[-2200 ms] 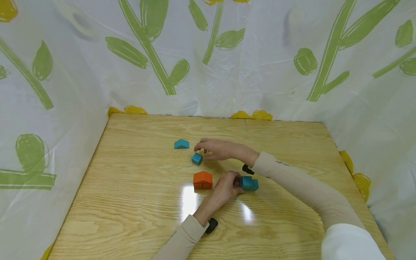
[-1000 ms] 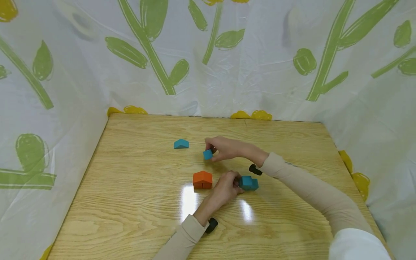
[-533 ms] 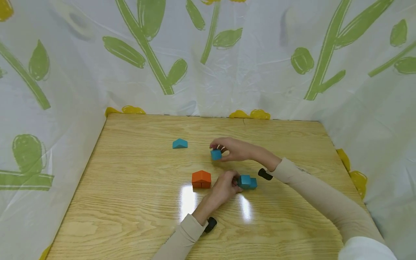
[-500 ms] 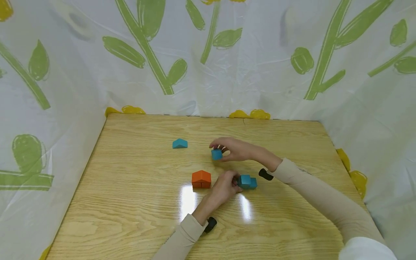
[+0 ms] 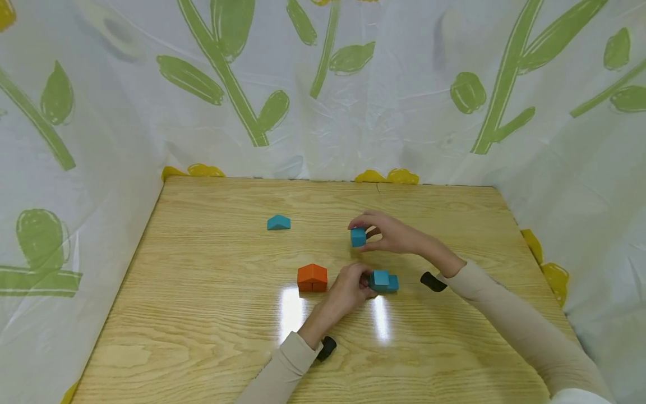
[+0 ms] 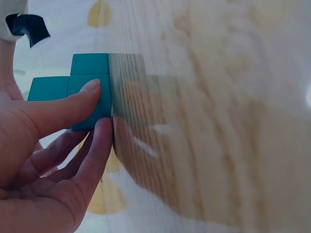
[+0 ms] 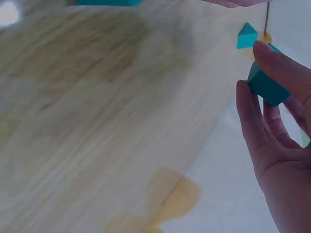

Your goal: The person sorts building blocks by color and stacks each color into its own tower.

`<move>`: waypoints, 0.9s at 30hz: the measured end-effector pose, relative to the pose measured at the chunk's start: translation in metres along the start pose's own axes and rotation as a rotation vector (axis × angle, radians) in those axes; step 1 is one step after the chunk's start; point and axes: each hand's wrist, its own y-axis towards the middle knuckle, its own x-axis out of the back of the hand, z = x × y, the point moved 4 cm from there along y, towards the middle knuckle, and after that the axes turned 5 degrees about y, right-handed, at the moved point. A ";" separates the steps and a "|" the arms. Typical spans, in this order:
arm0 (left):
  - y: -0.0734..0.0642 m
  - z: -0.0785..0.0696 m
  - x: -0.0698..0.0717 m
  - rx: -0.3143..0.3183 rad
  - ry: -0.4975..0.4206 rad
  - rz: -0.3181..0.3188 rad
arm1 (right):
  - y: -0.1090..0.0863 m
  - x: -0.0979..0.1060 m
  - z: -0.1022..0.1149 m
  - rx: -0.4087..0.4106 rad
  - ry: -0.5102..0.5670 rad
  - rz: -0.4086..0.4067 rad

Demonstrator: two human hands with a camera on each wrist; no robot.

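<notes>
My left hand [image 5: 347,289] grips the near end of a small group of blue cube blocks [image 5: 382,280] on the table. In the left wrist view two blue cubes [image 6: 91,63] stand side by side against the tabletop, and a third cube [image 6: 48,89] sits on one of them; the thumb presses that lower cube and the fingers curl on its other side. My right hand [image 5: 391,234] pinches a single blue cube block [image 5: 358,237] between thumb and fingers, held over the table behind the group. Farther left lies a blue triangular roof block [image 5: 278,223].
An orange block house [image 5: 312,278] with a roof block on top stands just left of my left hand. The wooden table [image 5: 212,269] meets white cloth walls [image 5: 414,123] painted with green leaves at the back and sides.
My right hand has picked up the blue cube near the roof block and carried it to the right. My left hand has stayed on the group of blue cubes.
</notes>
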 end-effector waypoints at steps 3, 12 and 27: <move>0.000 0.000 0.000 -0.007 0.000 -0.002 | -0.011 0.003 -0.003 -0.007 0.030 -0.039; 0.002 0.002 -0.001 0.005 -0.018 0.012 | -0.045 0.008 -0.016 0.005 0.064 -0.143; 0.000 0.002 0.000 0.014 -0.021 0.007 | -0.092 0.002 -0.028 0.008 0.121 -0.213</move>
